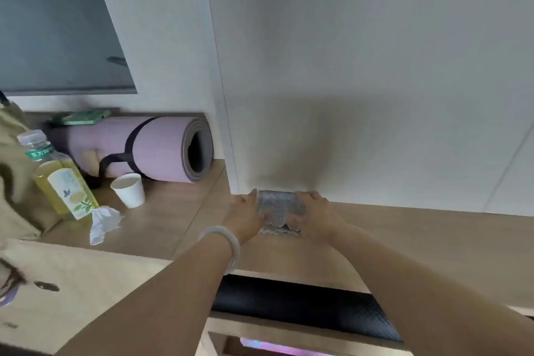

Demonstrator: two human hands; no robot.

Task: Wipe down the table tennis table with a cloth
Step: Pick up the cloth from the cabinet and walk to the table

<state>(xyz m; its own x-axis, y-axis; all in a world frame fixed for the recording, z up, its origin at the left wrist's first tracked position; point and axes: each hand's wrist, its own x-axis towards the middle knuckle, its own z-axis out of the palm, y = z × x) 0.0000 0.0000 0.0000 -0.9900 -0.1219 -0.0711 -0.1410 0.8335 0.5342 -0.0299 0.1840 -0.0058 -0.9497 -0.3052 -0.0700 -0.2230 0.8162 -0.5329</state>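
Observation:
A grey cloth (278,209) is held folded between both hands, just above a wooden shelf (404,237) and close to the white wall. My left hand (245,218) grips the cloth's left edge; a pale bangle sits on that wrist. My right hand (313,217) grips its right edge, fingers curled over the top. The cloth's lower edge hangs down near the shelf surface. No table tennis table shows in this view.
On the shelf to the left lie a rolled pink yoga mat (150,149), a white paper cup (129,190), a bottle of yellow drink (59,179) and a crumpled tissue (102,224). A cardboard box (72,292) stands at the lower left. A dark gap (303,305) opens below the shelf.

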